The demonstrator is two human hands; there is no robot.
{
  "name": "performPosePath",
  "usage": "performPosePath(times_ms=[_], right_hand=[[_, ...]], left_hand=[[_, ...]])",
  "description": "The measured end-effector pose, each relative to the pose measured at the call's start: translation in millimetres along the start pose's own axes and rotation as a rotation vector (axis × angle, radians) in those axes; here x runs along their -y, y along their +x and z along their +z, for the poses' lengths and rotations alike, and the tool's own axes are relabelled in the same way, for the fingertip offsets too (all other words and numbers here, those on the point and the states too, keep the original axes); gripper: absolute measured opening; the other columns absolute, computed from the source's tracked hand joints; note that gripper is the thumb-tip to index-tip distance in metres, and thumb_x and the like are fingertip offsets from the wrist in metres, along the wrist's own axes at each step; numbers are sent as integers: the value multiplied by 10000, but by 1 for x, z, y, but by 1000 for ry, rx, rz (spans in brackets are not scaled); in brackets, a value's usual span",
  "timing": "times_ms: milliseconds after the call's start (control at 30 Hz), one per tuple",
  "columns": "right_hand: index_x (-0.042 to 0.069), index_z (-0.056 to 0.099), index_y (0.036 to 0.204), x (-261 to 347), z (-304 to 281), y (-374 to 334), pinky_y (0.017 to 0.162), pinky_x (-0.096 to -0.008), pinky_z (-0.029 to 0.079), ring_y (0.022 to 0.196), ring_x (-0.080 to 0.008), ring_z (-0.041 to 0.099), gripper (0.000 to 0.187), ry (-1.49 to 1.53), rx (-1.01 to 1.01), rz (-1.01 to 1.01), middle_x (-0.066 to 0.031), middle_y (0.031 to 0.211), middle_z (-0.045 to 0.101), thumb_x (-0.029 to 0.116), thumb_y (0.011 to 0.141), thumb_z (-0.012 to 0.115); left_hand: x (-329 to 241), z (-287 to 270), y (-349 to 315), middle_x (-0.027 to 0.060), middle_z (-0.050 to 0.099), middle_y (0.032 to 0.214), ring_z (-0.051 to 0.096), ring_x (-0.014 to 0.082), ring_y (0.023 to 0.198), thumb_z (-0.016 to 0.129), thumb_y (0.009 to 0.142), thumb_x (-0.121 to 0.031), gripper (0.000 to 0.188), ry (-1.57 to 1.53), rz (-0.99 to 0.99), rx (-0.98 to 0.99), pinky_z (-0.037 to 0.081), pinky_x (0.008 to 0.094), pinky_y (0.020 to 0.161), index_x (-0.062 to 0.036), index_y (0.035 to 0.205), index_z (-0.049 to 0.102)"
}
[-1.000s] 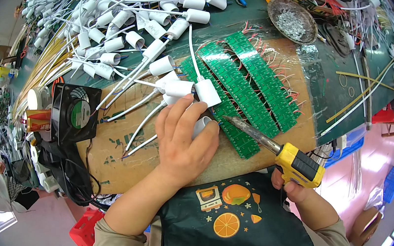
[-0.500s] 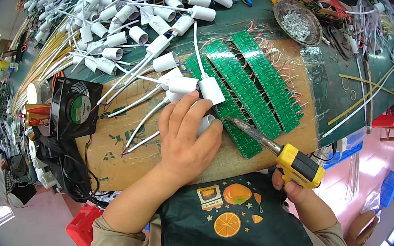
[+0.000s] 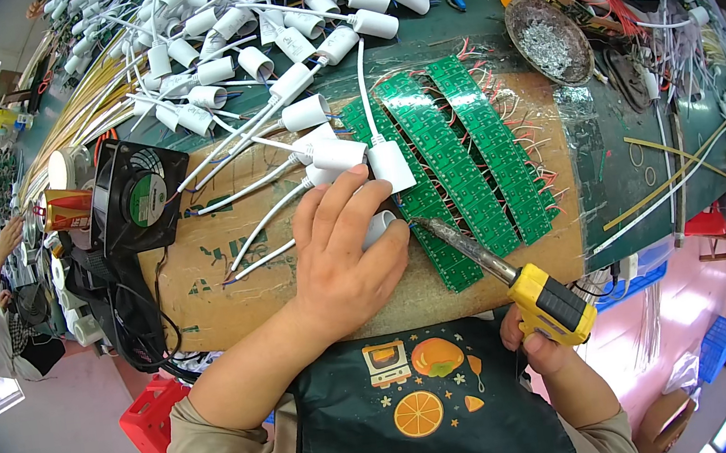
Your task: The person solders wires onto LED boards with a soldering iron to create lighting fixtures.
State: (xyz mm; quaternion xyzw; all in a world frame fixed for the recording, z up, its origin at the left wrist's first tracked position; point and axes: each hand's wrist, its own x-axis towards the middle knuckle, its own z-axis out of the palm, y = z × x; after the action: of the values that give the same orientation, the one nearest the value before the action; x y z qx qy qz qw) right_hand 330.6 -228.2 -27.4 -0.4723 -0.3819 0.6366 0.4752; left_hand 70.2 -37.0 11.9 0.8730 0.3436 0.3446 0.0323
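Note:
My left hand [image 3: 345, 261] is closed around a white cylindrical socket [image 3: 379, 227], its open end facing the circuit boards. A blue wire shows by the fingertips. In my right hand [image 3: 536, 346] is a yellow and black soldering iron [image 3: 553, 304], slanting up and to the left. Its dark tip reaches the near-left edge of a green circuit board strip [image 3: 447, 257], close to the blue wire; whether they touch is too small to tell. Another white socket [image 3: 391, 165] with a white cable lies across that strip, just beyond my left fingertips. More cabled sockets [image 3: 338, 155] lie beside it.
A brown cardboard sheet [image 3: 208, 306] covers the near table. At its left stands a black fan [image 3: 140, 193]. Many white sockets [image 3: 293, 45] are heaped at the back. A round dish [image 3: 547, 39] of silvery bits sits back right. Another person's arm [image 3: 2, 257] shows far left.
My hands, the socket and the soldering iron hold nearly the same places. At far left, the other person's arm has shifted and a second hand shows.

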Motion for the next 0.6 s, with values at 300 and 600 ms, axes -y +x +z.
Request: performPosePath(times_ms=[300, 600], right_hand=[[28, 556, 1152, 12, 8, -1, 561, -277, 439, 643, -120, 527, 513, 115, -13, 2, -13, 772, 540, 413, 890, 772], [33, 531, 1215, 10, 7, -3, 575, -269, 431, 650, -112, 508, 511, 140, 10, 12, -15, 780, 532, 376, 905, 750]], left_hand=[[-1, 0, 1, 154, 627, 1204, 574, 384, 1214, 796, 633, -78, 245, -6, -7, 8, 427, 504, 985, -92, 862, 712], [0, -1, 1, 152, 635, 1204, 578, 381, 1221, 791, 633, -78, 241, -9, -15, 18, 420, 506, 1010, -90, 862, 714]])
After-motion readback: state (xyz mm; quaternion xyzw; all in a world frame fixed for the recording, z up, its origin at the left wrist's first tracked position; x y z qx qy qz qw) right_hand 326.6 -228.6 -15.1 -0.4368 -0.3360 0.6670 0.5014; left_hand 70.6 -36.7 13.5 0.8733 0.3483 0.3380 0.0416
